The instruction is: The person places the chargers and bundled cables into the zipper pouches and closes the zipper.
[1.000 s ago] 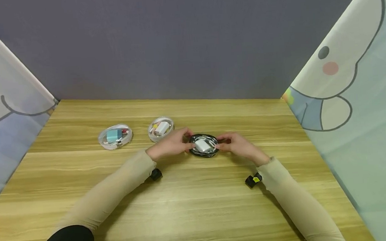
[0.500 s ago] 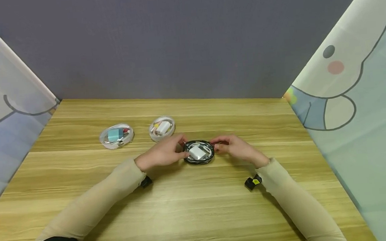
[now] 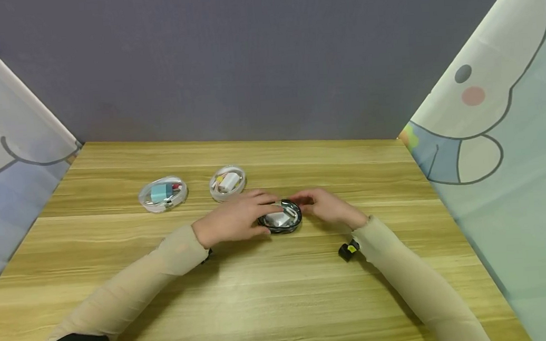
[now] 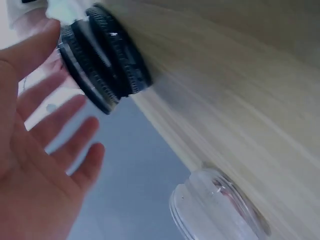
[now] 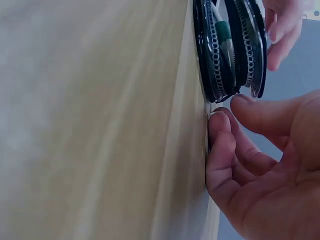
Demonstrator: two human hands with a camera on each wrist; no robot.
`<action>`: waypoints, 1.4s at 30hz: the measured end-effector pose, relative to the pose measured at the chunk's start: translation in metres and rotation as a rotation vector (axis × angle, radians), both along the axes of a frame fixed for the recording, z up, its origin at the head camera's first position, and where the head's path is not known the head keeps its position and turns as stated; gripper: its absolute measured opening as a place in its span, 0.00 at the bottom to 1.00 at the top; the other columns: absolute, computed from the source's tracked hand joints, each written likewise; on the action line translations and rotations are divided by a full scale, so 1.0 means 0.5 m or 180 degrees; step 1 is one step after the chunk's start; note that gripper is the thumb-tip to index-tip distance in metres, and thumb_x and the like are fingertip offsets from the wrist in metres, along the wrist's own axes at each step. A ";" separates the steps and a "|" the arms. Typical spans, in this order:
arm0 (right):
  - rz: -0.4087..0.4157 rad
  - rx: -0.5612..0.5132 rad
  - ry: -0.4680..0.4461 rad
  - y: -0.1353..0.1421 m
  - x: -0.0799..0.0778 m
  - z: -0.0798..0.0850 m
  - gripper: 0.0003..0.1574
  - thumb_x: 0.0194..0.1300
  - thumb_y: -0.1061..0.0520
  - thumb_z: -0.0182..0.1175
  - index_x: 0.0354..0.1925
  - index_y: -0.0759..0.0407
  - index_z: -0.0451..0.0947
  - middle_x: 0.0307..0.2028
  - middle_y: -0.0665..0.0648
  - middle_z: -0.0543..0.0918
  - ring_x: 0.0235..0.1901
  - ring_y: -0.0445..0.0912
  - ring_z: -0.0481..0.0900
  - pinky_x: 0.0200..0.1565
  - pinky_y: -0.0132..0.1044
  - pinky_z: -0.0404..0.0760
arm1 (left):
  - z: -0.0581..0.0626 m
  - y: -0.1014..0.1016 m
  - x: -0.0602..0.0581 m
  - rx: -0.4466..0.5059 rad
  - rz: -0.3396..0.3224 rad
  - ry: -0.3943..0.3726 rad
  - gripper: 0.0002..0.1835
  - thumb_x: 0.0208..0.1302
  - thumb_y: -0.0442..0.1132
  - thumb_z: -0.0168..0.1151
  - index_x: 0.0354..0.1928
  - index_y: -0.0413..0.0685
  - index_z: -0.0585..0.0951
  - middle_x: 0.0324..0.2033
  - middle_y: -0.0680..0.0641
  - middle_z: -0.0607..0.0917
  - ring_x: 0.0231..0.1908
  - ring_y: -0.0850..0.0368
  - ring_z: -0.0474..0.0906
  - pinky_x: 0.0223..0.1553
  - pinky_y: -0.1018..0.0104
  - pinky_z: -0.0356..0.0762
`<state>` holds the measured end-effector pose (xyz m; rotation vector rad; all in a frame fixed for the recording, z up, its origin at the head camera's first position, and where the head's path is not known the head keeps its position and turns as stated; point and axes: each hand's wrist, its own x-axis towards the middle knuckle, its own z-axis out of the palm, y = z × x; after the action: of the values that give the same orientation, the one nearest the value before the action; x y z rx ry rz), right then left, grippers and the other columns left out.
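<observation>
A small oval clear pouch with black zipped edges (image 3: pixel 282 221) lies on the wooden table, with a white charger plug and cable inside. My left hand (image 3: pixel 239 216) reaches over its left side, thumb and fingers spread apart. In the left wrist view, those fingers (image 4: pixel 75 145) stand clear of the pouch's black rim (image 4: pixel 107 57). At the right edge of the pouch is my right hand (image 3: pixel 327 207). Its thumb tip lies right at the zipped rim (image 5: pixel 230 45) in the right wrist view, the other fingers (image 5: pixel 222 155) loosely bent low by the table.
Behind my left hand stands a round clear case (image 3: pixel 228 182) with a white plug and cable. Farther left is another clear case (image 3: pixel 162 194) with a light-blue plug. A dark panel (image 3: pixel 246 61) rises behind the wooden table (image 3: pixel 282 296), and printed cloths hang at both sides.
The pouch has shifted left and nearer. My left hand has let go of its edge and spread its fingers over it. My right hand has followed slightly left.
</observation>
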<state>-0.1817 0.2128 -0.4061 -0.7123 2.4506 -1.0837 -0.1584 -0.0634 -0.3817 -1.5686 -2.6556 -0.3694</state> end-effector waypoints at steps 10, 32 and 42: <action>-0.0088 0.0077 -0.0025 -0.010 -0.011 -0.011 0.15 0.65 0.66 0.63 0.50 0.64 0.84 0.44 0.55 0.86 0.45 0.48 0.81 0.52 0.46 0.78 | -0.015 0.002 -0.013 -0.0146 -0.0532 0.0078 0.27 0.56 0.35 0.75 0.60 0.52 0.83 0.63 0.51 0.78 0.66 0.51 0.69 0.66 0.57 0.66; 0.0390 0.0704 0.0369 -0.022 -0.016 0.010 0.04 0.72 0.61 0.57 0.42 0.60 0.78 0.37 0.53 0.80 0.38 0.45 0.75 0.44 0.41 0.76 | -0.021 -0.006 -0.016 -0.0027 -0.0420 -0.0254 0.25 0.59 0.33 0.72 0.60 0.52 0.83 0.63 0.51 0.78 0.66 0.52 0.69 0.66 0.58 0.67; 0.0203 0.0327 0.0035 -0.023 -0.022 0.008 0.09 0.68 0.67 0.58 0.46 0.64 0.81 0.38 0.54 0.83 0.40 0.46 0.79 0.47 0.42 0.79 | -0.024 -0.002 -0.019 -0.0054 -0.0418 -0.0309 0.25 0.59 0.34 0.72 0.61 0.52 0.82 0.63 0.50 0.78 0.67 0.53 0.69 0.66 0.58 0.66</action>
<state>-0.1925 0.2013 -0.4022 -0.7602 2.4550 -0.9254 -0.1680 -0.0644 -0.3938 -1.7801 -2.6389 -0.4405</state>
